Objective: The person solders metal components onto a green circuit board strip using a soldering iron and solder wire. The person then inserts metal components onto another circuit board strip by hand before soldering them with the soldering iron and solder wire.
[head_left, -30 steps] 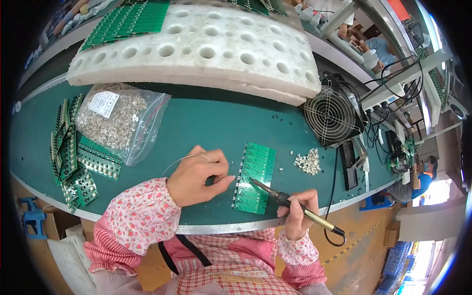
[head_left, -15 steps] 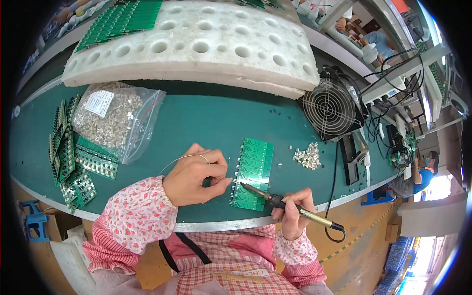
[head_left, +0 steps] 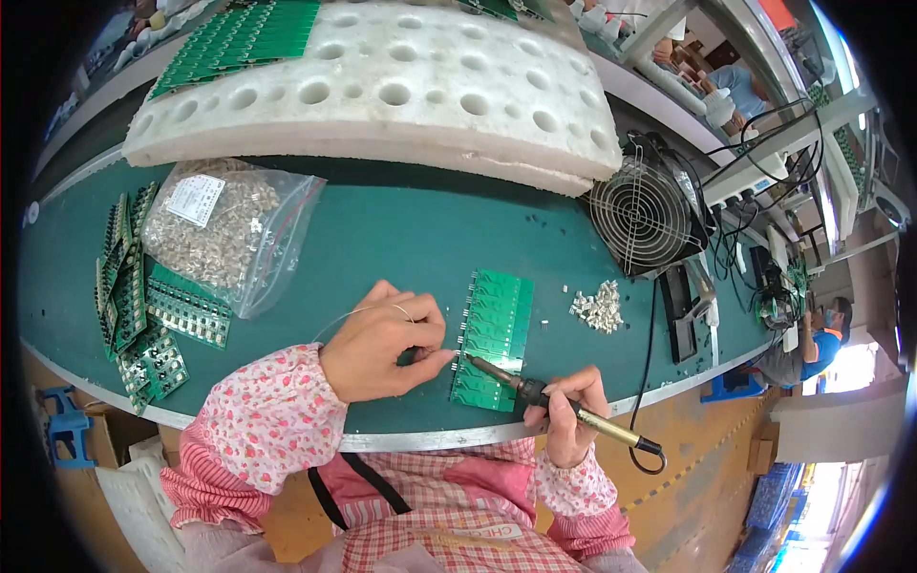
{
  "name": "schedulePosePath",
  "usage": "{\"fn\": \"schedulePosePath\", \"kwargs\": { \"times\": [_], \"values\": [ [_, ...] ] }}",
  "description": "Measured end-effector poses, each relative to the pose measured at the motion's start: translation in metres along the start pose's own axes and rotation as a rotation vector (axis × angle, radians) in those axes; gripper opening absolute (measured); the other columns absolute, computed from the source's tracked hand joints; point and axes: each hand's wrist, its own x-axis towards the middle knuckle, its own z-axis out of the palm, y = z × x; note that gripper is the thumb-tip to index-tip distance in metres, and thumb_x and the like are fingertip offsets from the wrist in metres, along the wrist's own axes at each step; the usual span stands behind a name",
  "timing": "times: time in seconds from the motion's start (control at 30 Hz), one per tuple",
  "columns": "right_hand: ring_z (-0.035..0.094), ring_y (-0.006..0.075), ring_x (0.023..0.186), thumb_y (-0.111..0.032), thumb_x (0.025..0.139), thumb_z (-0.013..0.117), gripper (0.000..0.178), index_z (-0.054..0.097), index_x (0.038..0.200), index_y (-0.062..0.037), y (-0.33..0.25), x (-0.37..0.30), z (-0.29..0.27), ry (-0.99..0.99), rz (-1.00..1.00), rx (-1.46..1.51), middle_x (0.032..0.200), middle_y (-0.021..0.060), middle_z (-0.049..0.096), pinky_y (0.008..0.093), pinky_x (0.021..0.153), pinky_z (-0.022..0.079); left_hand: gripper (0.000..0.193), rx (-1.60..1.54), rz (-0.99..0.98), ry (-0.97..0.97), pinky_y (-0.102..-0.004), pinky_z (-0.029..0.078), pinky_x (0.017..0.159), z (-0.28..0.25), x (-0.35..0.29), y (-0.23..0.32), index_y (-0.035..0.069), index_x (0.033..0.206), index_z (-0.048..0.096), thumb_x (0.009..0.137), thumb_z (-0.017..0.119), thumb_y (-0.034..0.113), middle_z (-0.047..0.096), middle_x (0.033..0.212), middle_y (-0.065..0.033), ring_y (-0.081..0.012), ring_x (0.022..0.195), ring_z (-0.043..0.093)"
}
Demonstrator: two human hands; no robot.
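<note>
My right hand (head_left: 571, 416) grips a soldering iron (head_left: 594, 421) with a dark collar and a brass-coloured handle. The iron's tip rests at the left edge of a green circuit board (head_left: 496, 325), towards its near end. A row of small metal-pinned parts lines that edge. My left hand (head_left: 387, 346) is closed beside the same edge, its thumb and fingertips pinched close to the iron's tip. A thin solder wire (head_left: 364, 308) loops over its knuckles; the wire's end at the fingertips is too small to make out.
Small white connectors (head_left: 598, 307) lie piled right of the board, near a black fan (head_left: 641, 211). Left are a bag of connectors (head_left: 212, 234) and stacked circuit boards (head_left: 121, 277). A holed white foam block (head_left: 373, 124) spans the back. The iron's cable (head_left: 649, 353) crosses the table.
The whole view has shifted very slightly. Both hands and the soldering iron keep nearly the same place at the board's left edge.
</note>
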Motion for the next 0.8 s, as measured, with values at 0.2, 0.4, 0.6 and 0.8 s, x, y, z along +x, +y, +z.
{"fn": "schedulePosePath", "kwargs": {
  "times": [0.2,0.4,0.6,0.8],
  "values": [
    [0.06,0.0112,0.055,-0.013,0.091,0.056,0.017,0.046,0.091,0.001,-0.0014,-0.0008,-0.0003,0.0,0.009,0.007,0.071,0.01,0.061,0.0234,0.049,0.048,0.017,-0.029,-0.028,-0.016,-0.0306,0.035,0.076,-0.0004,0.0004,0.0005,0.009,0.067,0.058,0.075,0.073,0.009,0.056,0.079,0.0029,-0.0134,0.072,0.055],
    [0.06,0.0114,0.054,-0.013,0.09,0.055,0.016,0.046,0.091,0.001,-0.0001,-0.0019,0.0013,0.014,0.004,-0.007,0.07,0.0101,0.061,0.0227,0.048,0.047,0.016,-0.016,0.003,0.0,-0.0308,0.036,0.076,0.0006,-0.0009,-0.0011,0.009,0.067,0.059,0.075,0.073,0.009,0.057,0.079,0.0025,-0.0141,0.072,0.055],
    [0.06,0.0113,0.055,-0.016,0.09,0.055,0.018,0.047,0.092,0.0004,0.0018,-0.0033,0.0005,0.086,-0.007,0.059,0.07,0.0105,0.061,0.0229,0.049,0.047,0.017,-0.04,-0.023,-0.01,-0.0307,0.035,0.075,-0.0012,-0.0003,0.0005,0.008,0.067,0.059,0.075,0.073,0.011,0.058,0.081,0.002,-0.0144,0.072,0.055],
    [0.06,0.0112,0.055,-0.013,0.09,0.055,0.016,0.046,0.092,0.0002,0.0001,-0.0009,0.0011,0.038,0.024,0.027,0.073,0.0104,0.062,0.0231,0.051,0.048,0.015,-0.039,-0.023,-0.009,-0.0307,0.035,0.075,0.0,0.001,0.0011,0.009,0.068,0.06,0.075,0.073,0.011,0.057,0.081,0.002,-0.0147,0.073,0.055]
  ]
}}
